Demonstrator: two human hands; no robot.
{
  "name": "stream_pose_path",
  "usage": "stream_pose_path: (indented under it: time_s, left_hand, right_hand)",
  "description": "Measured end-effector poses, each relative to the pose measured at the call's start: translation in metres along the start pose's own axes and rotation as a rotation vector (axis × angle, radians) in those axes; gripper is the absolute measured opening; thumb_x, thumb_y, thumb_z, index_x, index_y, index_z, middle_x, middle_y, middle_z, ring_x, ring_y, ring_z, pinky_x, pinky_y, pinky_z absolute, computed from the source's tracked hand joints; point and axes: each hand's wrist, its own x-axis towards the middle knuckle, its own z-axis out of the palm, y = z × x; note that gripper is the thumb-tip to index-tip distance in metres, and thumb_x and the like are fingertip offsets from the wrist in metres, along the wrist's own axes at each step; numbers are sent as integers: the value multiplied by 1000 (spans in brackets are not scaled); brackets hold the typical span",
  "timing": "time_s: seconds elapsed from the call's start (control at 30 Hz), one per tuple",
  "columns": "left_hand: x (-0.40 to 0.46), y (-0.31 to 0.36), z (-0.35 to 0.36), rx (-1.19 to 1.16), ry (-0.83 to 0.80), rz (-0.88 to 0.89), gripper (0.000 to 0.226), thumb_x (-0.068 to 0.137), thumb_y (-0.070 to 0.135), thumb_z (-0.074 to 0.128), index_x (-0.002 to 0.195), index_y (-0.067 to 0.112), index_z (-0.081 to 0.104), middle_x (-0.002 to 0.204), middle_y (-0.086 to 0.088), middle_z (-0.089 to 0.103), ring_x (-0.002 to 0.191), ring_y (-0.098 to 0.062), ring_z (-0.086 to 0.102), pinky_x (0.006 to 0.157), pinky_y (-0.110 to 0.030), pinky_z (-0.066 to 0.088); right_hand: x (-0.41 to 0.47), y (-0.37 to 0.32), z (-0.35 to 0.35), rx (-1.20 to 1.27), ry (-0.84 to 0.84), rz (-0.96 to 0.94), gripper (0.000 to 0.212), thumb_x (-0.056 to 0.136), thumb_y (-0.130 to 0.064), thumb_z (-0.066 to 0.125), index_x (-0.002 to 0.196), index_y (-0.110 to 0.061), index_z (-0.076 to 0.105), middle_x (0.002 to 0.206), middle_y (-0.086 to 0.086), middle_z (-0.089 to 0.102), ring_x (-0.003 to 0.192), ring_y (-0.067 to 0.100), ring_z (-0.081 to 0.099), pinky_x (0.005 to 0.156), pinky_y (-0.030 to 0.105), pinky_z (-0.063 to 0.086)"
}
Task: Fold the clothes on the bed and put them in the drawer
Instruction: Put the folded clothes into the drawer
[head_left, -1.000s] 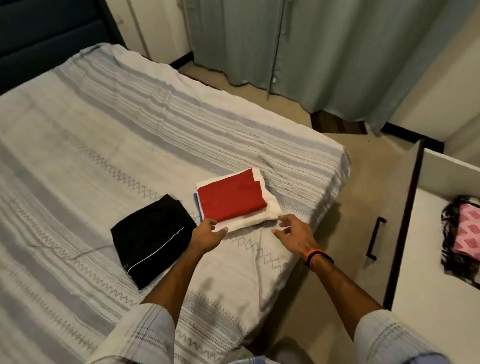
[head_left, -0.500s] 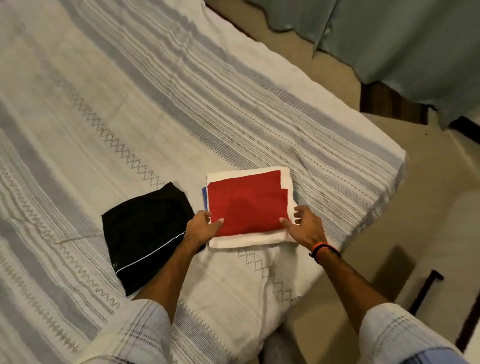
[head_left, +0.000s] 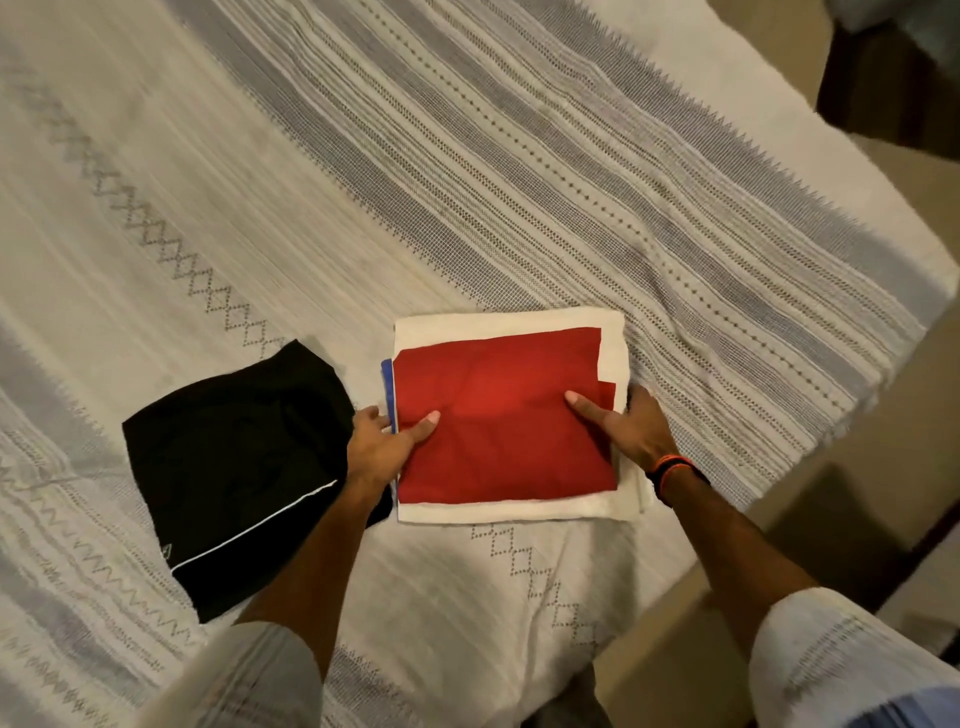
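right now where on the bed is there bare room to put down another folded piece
Bare bedspread runs wide beyond the far edges of the red and white stack and the black shorts. A smaller bare patch lies between the stack's near edge and the bed's near edge. It is crowded between shorts and stack, where the left hand sits; the right hand holds the stack's other side.

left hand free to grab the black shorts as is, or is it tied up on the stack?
Probably not right away. The left hand grips the left edge of the folded stack, thumb on the red top. The black shorts lie uncovered just beside its wrist, so letting go should suffice.
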Motion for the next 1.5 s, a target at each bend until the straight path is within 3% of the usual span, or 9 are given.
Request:
stream_pose_path:
  time_s: [0.07,0.13,0.23,0.4,0.57,0.8,0.97,1.3,1.5]
  left_hand:
    - [13,-5,-3,-90,-42,-29,113,45,55,92,137,8,46,126,-6,64,104,-22,68,89,-40,56]
    - [18,-8,-3,-144,-82,-42,92,47,47,91,123,8,59,114,-8,71,95,-21,71,85,-40,58]
    - [18,-5,6,-189,-142,-80,71,53,40,89,113,13,63,109,-6,71,94,-23,70,76,-35,57]
    - [22,1,21,-178,-164,-153,82,46,42,91,118,16,60,110,-5,69,96,-25,67,80,-37,55]
    - [17,4,20,-182,-152,-155,95,39,44,97,122,14,61,111,-6,70,97,-27,68,85,-42,57]
    - [-27,22,11,-206,-196,-69,47,62,25,91,98,24,61,104,-4,71,93,-23,69,69,-30,55]
    - [-76,28,-5,-200,-217,10,69,57,27,94,116,13,62,108,-7,72,95,-25,70,78,-36,57]
    - [-212,35,-14,-108,-301,239,68,61,29,92,117,13,56,104,-6,68,90,-26,66,73,-33,52]
    - [-280,33,18,30,-424,357,90,53,37,94,128,7,55,114,-9,68,98,-31,66,94,-49,53]
  right_hand:
    - [8,3,7,69,-48,4,96,48,-74,84,129,-29,56,116,-11,69,105,15,67,97,42,52]
    - [13,10,15,142,-70,31,103,45,-70,88,133,-30,51,119,-12,67,107,15,66,98,42,51]
    - [15,10,20,213,-108,44,91,49,-62,90,128,-30,58,113,-12,71,103,13,68,94,40,53]
    - [17,11,18,327,-238,73,71,62,-42,91,125,-25,62,114,-7,73,103,16,70,92,39,55]
    - [11,11,19,341,-201,48,73,59,-47,92,123,-26,64,111,-9,73,102,15,70,93,43,55]
    - [-27,4,9,374,-135,12,82,48,-56,93,120,-28,66,108,-10,74,99,14,71,93,44,55]
    - [-80,-2,-10,427,-96,-44,78,49,-53,94,117,-26,68,106,-9,75,99,15,71,94,44,55]
    - [-219,11,-70,491,80,-191,71,46,-60,92,106,-29,71,101,-10,76,94,18,72,91,44,56]
    - [-294,53,-116,598,264,-216,84,43,-58,93,116,-27,66,107,-7,73,97,20,70,91,42,56]
